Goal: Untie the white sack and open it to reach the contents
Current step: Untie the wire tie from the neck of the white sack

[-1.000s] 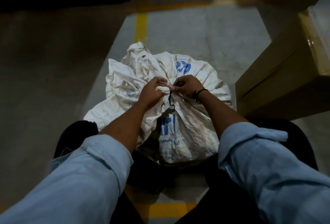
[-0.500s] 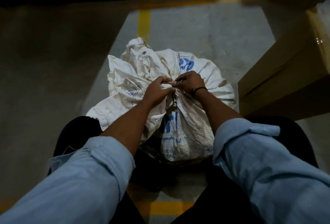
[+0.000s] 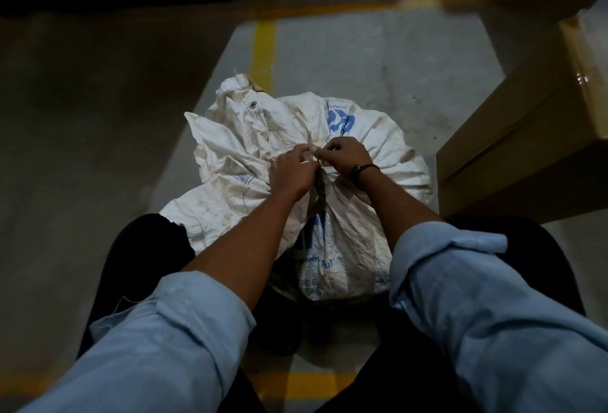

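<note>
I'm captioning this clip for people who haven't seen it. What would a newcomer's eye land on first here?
First, the white sack with blue print, sitting on the concrete floor in the middle of the view, its neck bunched tight. Next, the left hand and right hand meeting at that neck, picking at the tie. Then the cardboard box at the right edge, and the yellow floor line running away beyond the sack.

Warehouse: concrete floor [image 3: 378, 60] w/ yellow lines [image 3: 263, 47], cardboard box [image 3: 526, 136].

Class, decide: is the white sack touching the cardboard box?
Apart. The head view shows bare floor between the white sack and the cardboard box.
</note>
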A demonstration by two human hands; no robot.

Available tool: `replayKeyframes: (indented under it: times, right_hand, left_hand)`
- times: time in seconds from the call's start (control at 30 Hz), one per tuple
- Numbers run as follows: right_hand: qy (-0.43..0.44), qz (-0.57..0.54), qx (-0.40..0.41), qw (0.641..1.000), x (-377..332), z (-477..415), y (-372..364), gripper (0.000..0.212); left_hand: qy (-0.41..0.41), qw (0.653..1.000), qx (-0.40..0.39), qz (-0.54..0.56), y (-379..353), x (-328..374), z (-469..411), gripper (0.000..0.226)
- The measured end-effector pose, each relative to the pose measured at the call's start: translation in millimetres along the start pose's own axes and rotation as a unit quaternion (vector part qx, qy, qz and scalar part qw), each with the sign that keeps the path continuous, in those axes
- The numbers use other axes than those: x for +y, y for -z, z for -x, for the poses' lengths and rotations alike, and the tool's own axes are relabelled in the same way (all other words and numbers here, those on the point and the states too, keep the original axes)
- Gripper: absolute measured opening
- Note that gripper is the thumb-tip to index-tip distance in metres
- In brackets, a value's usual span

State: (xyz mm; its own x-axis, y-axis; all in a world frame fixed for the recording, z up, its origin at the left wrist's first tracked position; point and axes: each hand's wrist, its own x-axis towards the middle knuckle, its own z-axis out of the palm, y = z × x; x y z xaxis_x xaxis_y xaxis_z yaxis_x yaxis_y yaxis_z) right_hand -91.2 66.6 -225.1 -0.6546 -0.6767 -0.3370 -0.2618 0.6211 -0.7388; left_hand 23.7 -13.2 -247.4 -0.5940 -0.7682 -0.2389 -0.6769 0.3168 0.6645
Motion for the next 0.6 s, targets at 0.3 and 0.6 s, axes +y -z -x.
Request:
replayKeyframes:
  times: [0.3, 0.6]
  right_hand:
    - [-0.087, -0.152, 0.103, 0.979, -3.5, 12.1, 3.1, 0.01]
    - [0.01, 0.089, 0.028, 0.996, -7.3, 22.6, -6.5, 0.012]
  left_hand:
    - [-0.049, 0.991, 0.056, 0.107, -6.7, -21.9, 25.7, 0.056]
    - [-0.074, 0.983, 0.088, 0.145, -13.7, -33.8, 32.4, 0.064]
